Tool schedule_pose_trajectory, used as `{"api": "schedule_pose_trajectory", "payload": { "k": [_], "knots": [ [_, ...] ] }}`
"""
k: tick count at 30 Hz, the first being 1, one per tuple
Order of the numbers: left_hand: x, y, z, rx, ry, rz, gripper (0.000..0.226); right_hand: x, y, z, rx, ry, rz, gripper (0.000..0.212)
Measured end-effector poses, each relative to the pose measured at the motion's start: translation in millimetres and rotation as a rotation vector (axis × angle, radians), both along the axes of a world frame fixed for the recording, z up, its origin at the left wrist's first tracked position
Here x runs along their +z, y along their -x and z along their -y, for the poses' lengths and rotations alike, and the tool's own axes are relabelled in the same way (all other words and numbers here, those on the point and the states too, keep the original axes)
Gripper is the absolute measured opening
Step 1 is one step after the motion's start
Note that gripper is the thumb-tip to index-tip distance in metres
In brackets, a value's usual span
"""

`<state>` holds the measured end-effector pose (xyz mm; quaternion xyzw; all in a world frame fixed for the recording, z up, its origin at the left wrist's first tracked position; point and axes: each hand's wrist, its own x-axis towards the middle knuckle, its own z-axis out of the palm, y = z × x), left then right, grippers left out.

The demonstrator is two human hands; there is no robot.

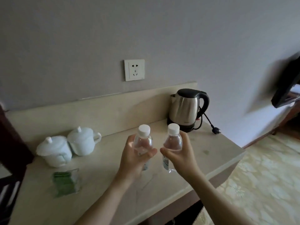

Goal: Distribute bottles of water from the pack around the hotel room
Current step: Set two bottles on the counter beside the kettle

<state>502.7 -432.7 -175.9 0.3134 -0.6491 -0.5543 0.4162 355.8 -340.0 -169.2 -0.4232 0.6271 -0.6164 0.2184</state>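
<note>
While I hold two water bottles up over the counter [103, 184], I can see I am at the putting-down step. My left hand [135, 157] is wrapped around the left bottle [143, 142], and my right hand [180, 157] is wrapped around the right bottle [172, 140]. Both bottles stand up straight, with their white caps on top, and they are just beside each other but not touching. I think neither one sits on the counter yet. Near them on the right is the kettle [186, 108], and on the left are two white cups with lids [68, 143]. A glass with green packets [67, 182] is close to me. I cannot see the pack. Next I think I should lower both bottles onto a bare spot between the cups and the kettle, set them down flat so they do not tip, and then let go.
</note>
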Motion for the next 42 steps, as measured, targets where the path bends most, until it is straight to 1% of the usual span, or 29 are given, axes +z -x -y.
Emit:
{"api": "schedule_pose_trajectory", "payload": {
  "k": [6, 10, 12, 14, 15, 17, 18, 19, 21, 23, 25, 29, 31, 33, 37, 42],
  "knots": [
    [-28, 23, -1, 0.194, -0.006, 0.015, 0.053, -31, 37, 29, 0.180, 0.005, 0.046, 0.059],
    [-40, 32, -7, 0.380, 0.016, 0.003, 0.052, -42, 49, 31, 0.269, 0.032, -0.029, 0.062],
    [-47, 32, -9, 0.416, 0.049, 0.042, 0.054, -47, 53, 32, 0.280, 0.037, -0.017, 0.064],
    [-60, 28, -12, 0.418, 0.054, 0.132, 0.059, -56, 56, 32, 0.323, 0.008, -0.029, 0.067],
    [-66, 25, -15, 0.409, 0.040, 0.197, 0.061, -63, 58, 32, 0.341, -0.024, -0.090, 0.067],
    [-77, 20, -20, 0.429, 0.047, 0.322, 0.057, -75, 63, 29, 0.294, -0.122, -0.298, 0.063],
    [-81, 19, -20, 0.448, 0.054, 0.347, 0.056, -79, 66, 29, 0.250, -0.165, -0.365, 0.062],
    [-82, 19, -20, 0.463, 0.053, 0.353, 0.054, -83, 70, 32, 0.230, -0.205, -0.372, 0.061],
    [-82, 24, -15, 0.498, 0.029, 0.340, 0.050, -85, 78, 40, 0.227, -0.246, -0.318, 0.057],
    [-80, 28, -3, 0.536, 0.017, 0.328, 0.046, -81, 83, 54, 0.234, -0.243, -0.234, 0.062],
    [-80, 32, 13, 0.577, 0.008, 0.320, 0.043, -78, 88, 73, 0.240, -0.243, -0.198, 0.065],
    [-78, 42, 48, 0.588, 0.016, 0.348, 0.041, -74, 94, 117, 0.284, -0.277, -0.225, 0.051],
    [-76, 48, 66, 0.578, 0.029, 0.352, 0.043, -73, 93, 138, 0.316, -0.282, -0.265, 0.041],
    [-76, 55, 85, 0.597, 0.045, 0.356, 0.045, -74, 92, 157, 0.345, -0.274, -0.296, 0.036],
    [-74, 68, 116, 0.664, 0.071, 0.381, 0.046, -75, 92, 185, 0.358, -0.233, -0.315, 0.032],
    [-81, 72, 142, 0.652, 0.051, 0.360, 0.048, -79, 92, 210, 0.389, -0.202, -0.303, 0.032]
  ]
}}
